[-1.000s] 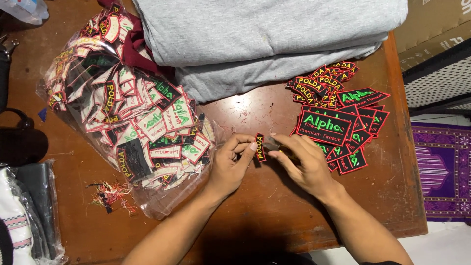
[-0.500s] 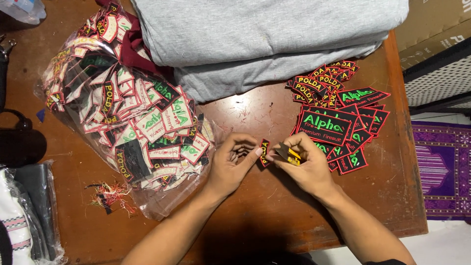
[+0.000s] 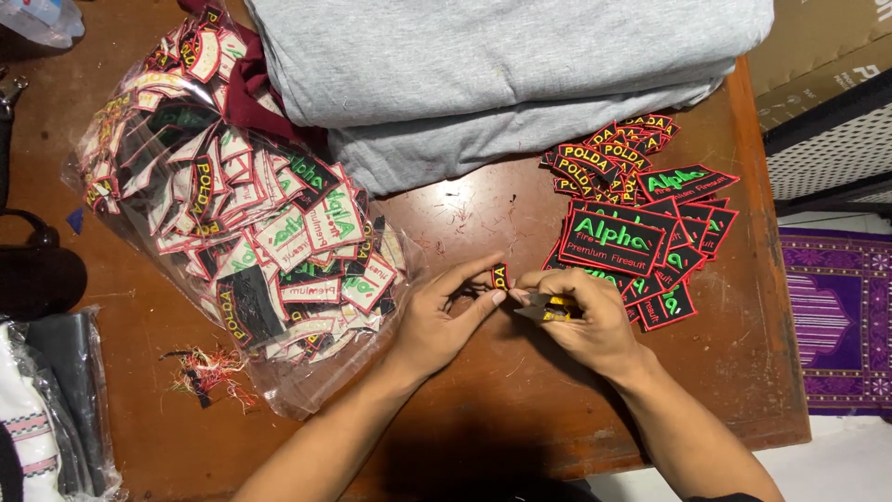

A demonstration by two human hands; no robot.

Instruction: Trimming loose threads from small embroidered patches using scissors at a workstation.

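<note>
While the left hand [image 3: 444, 321] pinches a small patch [image 3: 500, 276], the right hand [image 3: 583, 321] beside it grips yellow snips [image 3: 550, 310].

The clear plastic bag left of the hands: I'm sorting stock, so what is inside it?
The clear plastic bag holds a loose heap of embroidered patches, many showing pale backs, some black with green or yellow lettering. Deeper layers are covered.

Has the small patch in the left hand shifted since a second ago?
Hardly. The small patch sits pinched in the left hand, the same gap left of the fixed patch pile.
</note>
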